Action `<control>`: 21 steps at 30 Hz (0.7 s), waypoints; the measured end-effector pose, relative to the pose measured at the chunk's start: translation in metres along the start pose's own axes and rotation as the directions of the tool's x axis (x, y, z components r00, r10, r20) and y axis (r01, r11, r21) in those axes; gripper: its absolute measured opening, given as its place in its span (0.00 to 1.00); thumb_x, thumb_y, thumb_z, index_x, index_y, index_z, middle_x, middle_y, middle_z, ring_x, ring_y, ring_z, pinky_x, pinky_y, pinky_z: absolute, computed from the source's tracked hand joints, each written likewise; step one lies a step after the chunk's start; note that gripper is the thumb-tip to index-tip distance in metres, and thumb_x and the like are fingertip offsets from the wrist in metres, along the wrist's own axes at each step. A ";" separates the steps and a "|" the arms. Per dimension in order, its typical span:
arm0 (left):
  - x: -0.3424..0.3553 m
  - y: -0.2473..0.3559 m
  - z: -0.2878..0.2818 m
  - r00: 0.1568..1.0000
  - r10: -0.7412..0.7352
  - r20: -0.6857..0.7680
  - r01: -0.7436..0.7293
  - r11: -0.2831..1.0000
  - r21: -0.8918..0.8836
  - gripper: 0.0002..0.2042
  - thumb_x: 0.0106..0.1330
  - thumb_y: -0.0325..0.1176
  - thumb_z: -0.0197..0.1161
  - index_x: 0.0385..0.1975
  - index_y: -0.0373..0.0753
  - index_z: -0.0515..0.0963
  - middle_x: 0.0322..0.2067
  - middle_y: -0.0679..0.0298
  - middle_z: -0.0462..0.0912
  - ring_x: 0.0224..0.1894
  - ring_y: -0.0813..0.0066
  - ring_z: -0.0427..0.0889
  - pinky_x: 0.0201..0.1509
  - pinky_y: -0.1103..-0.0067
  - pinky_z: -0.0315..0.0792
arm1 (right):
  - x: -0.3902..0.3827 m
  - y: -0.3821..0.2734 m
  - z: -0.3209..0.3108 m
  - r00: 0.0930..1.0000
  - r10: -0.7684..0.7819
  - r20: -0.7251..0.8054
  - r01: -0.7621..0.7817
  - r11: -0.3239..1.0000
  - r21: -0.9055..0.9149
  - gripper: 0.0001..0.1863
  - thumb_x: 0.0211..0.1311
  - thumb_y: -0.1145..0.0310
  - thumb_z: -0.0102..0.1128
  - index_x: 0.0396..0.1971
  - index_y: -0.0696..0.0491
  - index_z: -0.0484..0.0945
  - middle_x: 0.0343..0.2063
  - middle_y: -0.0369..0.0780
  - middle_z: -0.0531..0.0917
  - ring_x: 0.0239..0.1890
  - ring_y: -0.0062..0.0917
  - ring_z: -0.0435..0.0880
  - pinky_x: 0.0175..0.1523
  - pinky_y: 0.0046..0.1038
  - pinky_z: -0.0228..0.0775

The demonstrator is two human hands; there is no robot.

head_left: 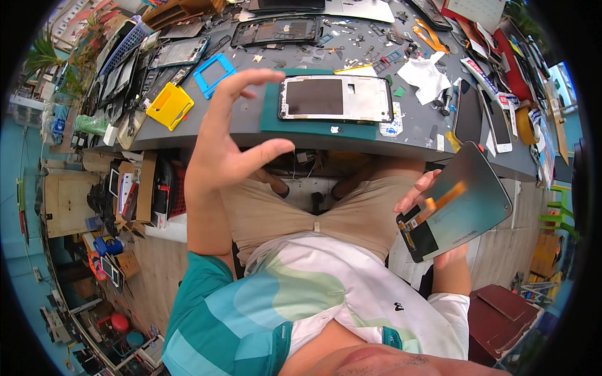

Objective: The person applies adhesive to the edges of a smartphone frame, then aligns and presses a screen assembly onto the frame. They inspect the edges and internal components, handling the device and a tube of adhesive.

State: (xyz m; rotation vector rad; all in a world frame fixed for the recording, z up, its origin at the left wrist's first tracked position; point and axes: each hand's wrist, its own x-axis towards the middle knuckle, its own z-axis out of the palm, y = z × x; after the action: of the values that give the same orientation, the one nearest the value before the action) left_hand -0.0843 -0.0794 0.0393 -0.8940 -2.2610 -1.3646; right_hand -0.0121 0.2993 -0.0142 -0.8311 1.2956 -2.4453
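Observation:
My right hand (419, 192) holds a phone screen panel (467, 203) off the desk's front edge, at the right. The panel's dark back faces up, with an orange flex cable (446, 195) sticking out near its lower left end. Most of that hand is hidden behind the panel. My left hand (232, 135) is raised over the desk edge, thumb and fingers spread apart with nothing between them. Just right of its fingertips, a phone frame (367, 99) with a white metal plate and a dark rectangle lies flat on a green mat (271, 113).
Yellow (170, 106) and blue plastic holders (214, 75) lie left of the mat. Small parts scatter across the back, near another phone frame (276, 31). To the right are a crumpled white cloth (423, 76), a tube (483, 80), phones (468, 113) and a tape roll (527, 125).

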 end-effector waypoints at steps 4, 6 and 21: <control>0.016 -0.016 0.005 0.990 -0.099 0.099 0.087 0.989 0.120 0.53 0.51 0.38 0.82 0.79 0.40 0.60 0.69 0.50 0.77 0.71 0.57 0.73 0.79 0.60 0.58 | -0.003 -0.003 0.002 0.998 0.046 -0.045 -0.045 0.999 0.017 0.72 0.31 0.54 0.96 0.77 0.57 0.56 0.66 0.51 0.73 0.62 0.42 0.81 0.63 0.42 0.78; 0.019 -0.025 0.004 0.984 -0.119 0.135 0.097 0.982 0.164 0.54 0.51 0.37 0.82 0.80 0.42 0.59 0.66 0.52 0.80 0.72 0.57 0.73 0.81 0.59 0.54 | -0.001 -0.005 0.002 0.999 0.040 -0.022 -0.040 0.999 0.032 0.71 0.32 0.54 0.96 0.77 0.57 0.56 0.66 0.52 0.72 0.62 0.42 0.81 0.64 0.42 0.78; 0.038 -0.030 0.027 0.997 -0.043 -0.057 0.020 0.937 -0.349 0.57 0.51 0.26 0.80 0.81 0.38 0.50 0.57 0.51 0.81 0.63 0.62 0.79 0.76 0.66 0.65 | 0.002 -0.008 -0.001 0.999 0.010 -0.051 -0.010 1.000 -0.002 0.61 0.40 0.58 0.93 0.74 0.61 0.64 0.66 0.62 0.72 0.63 0.46 0.82 0.64 0.47 0.77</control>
State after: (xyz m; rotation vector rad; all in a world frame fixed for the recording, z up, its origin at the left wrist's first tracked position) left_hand -0.1314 -0.0535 0.0292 -0.9089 -2.0268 -1.8199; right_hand -0.0135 0.3036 -0.0069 -0.7660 1.3172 -2.4723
